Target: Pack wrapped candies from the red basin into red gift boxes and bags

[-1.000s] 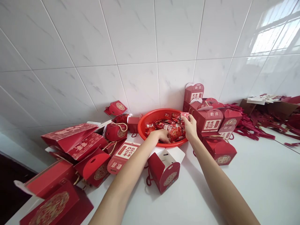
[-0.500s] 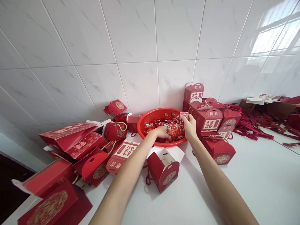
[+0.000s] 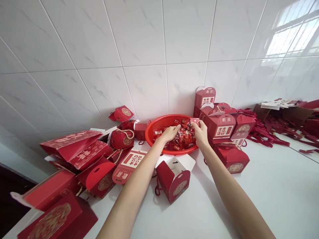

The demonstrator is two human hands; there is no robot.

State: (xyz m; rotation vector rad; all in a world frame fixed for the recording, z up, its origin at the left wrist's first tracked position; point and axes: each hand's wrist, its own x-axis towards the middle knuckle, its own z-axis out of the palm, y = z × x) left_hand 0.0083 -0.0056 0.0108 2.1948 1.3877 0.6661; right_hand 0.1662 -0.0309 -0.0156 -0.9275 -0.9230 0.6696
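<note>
A red plastic basket [image 3: 149, 132] stands against the tiled wall, filled with red-wrapped candies [image 3: 183, 137]. My left hand [image 3: 170, 133] reaches over the candies on the basket's left side, fingers stretched toward them and nothing visible in its grasp; some fingertips are hidden. At the basket's right rim, my right hand [image 3: 201, 132] pinches a small red-and-white packet [image 3: 194, 121] between thumb and fingers. An open red gift box [image 3: 174, 182] with a white inside and a dark red cord stands in front of the basket, between my forearms.
Several red gift boxes [image 3: 134, 162] lie and stand to the left, some overlapping. Closed boxes [image 3: 223, 127] are stacked right of the basket. Farther right are dark red ribbons [image 3: 264, 132] and a brown carton [image 3: 261, 114]. Everything rests on a white tabletop [image 3: 274, 186].
My left hand has moved up and back from the front of the candies, its fingers now less curled. My right hand still grips the small packet at about the same spot.
</note>
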